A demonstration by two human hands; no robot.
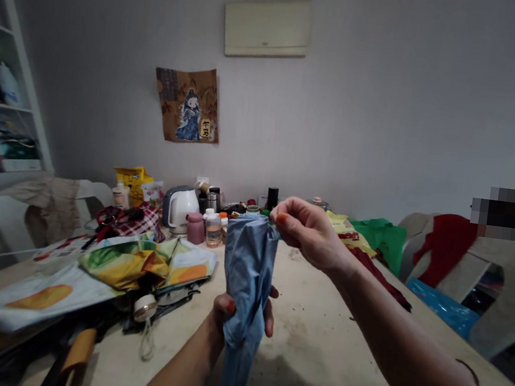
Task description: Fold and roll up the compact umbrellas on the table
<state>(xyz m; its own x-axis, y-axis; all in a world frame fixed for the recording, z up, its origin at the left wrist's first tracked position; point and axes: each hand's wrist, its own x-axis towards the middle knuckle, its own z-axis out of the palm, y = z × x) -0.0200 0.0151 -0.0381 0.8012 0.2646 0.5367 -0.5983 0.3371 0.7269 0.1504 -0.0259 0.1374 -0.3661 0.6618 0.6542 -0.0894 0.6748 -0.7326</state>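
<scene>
A light blue folding umbrella stands nearly upright over the table, its loose cloth gathered in long folds. My left hand is wrapped around its lower middle, with the thumb on one side and fingertips showing on the other. At the upper right edge of the cloth, my right hand is closed in a pinch on the umbrella's rim. The umbrella's lower end runs down out of view. To the left lies a partly spread umbrella with a white, green and orange print, and a wooden handle sits in front of it.
On the table, a white kettle, a pink jar and a clear bottle stand at the back. A yellow packet, a green bag and dark red cloth lie right. Chairs stand on both sides.
</scene>
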